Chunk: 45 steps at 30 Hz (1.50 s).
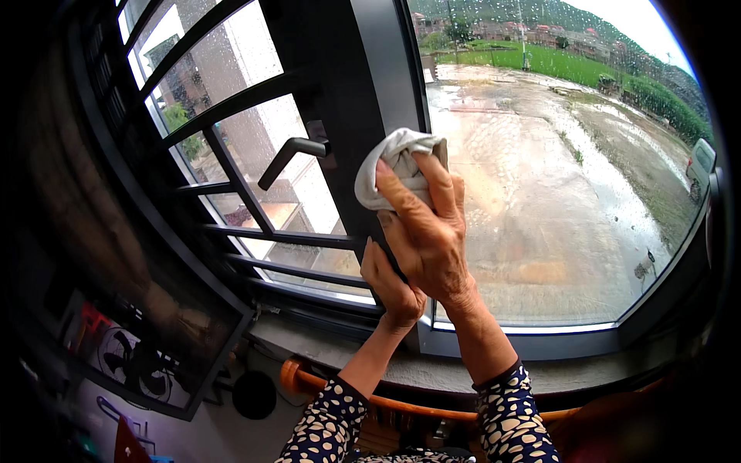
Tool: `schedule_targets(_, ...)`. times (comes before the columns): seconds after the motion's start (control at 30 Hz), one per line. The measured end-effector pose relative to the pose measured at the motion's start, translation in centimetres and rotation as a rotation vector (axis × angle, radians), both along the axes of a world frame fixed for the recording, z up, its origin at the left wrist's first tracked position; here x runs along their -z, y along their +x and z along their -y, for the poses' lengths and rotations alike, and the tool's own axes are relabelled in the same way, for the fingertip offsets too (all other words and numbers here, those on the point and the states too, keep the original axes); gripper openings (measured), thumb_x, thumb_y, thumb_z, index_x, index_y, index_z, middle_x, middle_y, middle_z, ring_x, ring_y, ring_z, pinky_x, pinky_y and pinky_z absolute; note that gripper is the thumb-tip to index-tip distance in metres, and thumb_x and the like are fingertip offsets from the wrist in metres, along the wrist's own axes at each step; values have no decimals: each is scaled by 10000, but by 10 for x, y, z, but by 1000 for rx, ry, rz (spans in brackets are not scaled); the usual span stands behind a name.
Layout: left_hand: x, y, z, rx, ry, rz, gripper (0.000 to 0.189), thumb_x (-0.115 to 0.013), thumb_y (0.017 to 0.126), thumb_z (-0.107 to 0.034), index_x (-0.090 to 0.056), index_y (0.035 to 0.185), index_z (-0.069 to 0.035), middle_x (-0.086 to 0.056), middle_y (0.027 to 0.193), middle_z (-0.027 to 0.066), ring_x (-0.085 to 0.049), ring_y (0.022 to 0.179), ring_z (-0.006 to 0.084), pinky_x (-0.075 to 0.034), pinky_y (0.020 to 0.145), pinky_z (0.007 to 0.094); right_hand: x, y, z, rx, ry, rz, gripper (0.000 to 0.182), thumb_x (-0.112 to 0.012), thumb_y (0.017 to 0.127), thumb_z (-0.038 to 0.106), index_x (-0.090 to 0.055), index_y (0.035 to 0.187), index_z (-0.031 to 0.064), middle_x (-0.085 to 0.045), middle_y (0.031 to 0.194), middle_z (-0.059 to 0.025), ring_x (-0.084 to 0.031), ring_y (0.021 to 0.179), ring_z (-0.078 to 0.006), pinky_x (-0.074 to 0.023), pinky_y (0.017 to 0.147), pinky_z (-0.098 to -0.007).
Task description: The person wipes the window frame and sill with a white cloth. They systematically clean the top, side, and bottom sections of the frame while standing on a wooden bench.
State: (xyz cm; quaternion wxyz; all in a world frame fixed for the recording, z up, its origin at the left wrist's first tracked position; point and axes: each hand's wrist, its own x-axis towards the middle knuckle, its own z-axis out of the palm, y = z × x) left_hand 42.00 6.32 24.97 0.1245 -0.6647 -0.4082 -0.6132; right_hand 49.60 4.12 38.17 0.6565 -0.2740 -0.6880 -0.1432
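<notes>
My right hand (pixel 431 243) holds a folded, pale grey cloth (pixel 399 153) against the dark metal window frame (pixel 353 110), its fingers spread over the fabric. Just below and to the left, my left hand (pixel 396 289) grips the upright of the same frame, fingertips on its left side. Part of that grip is hidden. To the left of the cloth, a dark window handle (pixel 292 159) sticks out from the frame. The large glass pane (pixel 521 191) on the right carries water drops, mostly near its top.
Dark metal bars (pixel 231 110) cross the window on the left. Below runs a grey sill (pixel 428 370), with an orange-brown wooden rail (pixel 417 408) in front of it. An open, dark-framed window sash (pixel 223 347) at lower left reflects a fan (pixel 136 359).
</notes>
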Motion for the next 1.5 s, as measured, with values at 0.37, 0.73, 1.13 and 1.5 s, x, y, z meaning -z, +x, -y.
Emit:
schedule_targets(0.37,-7,-26,35,142,-139,-117,703,-487,885,-130,-145,1464,76,-221,1468,268,-230,1349,403,-160,1113,481,65,47,12,-305,-253,55,493,-647,731,2,-646,1185,193,-483,1084,-177,-544,947,-317,-518,812,-418)
schedule_targets(0.73,-14,-21,57,717,-346,574,631,-282,1000,-422,-268,1464,5,-363,1469,88,-336,1346,193,-206,1119,352,41,3,-5,26,14,36,393,-735,734,154,-684,1108,263,-395,1027,-79,-458,925,-262,-507,710,-353)
schedule_targets(1.13,-6,-16,52,640,-368,519,750,-222,992,-567,-116,1522,-47,-221,1553,115,-247,1411,227,-154,1161,374,154,15,-4,-233,-161,4,376,-694,746,49,-691,1071,239,-407,983,-97,-456,891,-273,-462,718,-368)
schedule_targets(1.5,-14,-10,61,462,-469,432,644,-432,986,-114,-90,1531,-90,-279,1480,104,-376,1304,208,-326,1088,331,53,17,-16,-232,-177,-304,404,-545,888,11,-577,1283,85,-446,1211,-206,-519,1062,-328,-456,866,-388)
